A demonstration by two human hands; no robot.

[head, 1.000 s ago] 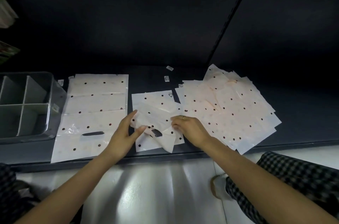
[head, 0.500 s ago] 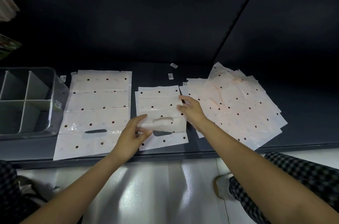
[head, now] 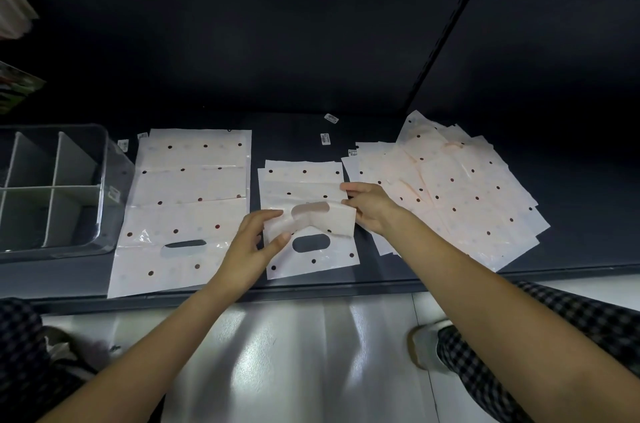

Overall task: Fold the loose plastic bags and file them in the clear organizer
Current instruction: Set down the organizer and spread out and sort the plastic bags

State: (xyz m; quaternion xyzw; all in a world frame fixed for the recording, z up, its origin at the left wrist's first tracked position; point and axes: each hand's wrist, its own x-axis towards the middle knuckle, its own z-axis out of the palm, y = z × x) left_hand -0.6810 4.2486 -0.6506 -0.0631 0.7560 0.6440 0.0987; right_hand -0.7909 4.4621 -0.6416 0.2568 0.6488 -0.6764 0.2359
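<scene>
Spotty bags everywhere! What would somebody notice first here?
Probably the two hands in the middle: the left hand and right hand pinch a folded strip of a small dotted bag. A fanned pile of bags lies right, and an empty clear organizer sits far left.

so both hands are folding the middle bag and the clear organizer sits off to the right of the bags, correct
Not quite. The head view shows the clear organizer at the left of the bags, not the right. The rest holds: the left hand and right hand are folding the middle bag.

One organizer (head: pixel 104 159), two hands (head: pixel 249 246).
</scene>
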